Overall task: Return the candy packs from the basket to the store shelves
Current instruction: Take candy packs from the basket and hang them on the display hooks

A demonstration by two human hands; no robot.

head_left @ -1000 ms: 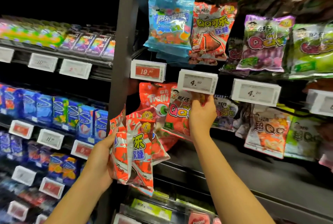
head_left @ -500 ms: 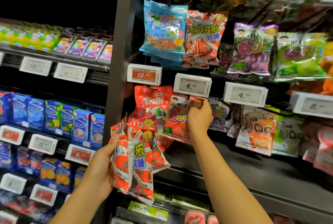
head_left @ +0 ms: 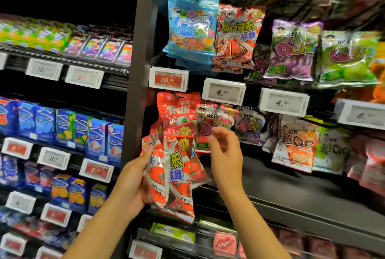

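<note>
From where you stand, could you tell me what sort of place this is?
Most likely a shop's candy aisle: bagged sweets hang on pegs, like the blue candy bag, price tags front each row, and boxed gum lines the shelves alongside.

White price tags (head_left: 224, 91) front the racks; blue gum boxes (head_left: 98, 138) stand left.

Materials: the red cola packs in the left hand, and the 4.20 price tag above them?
Red cola packs: thin glossy plastic film, judging by glare streaks, crinkles and crimped edges. 4.20 price tag: looks like a rigid white plastic frame around a matte grey display, probably electronic.
</note>
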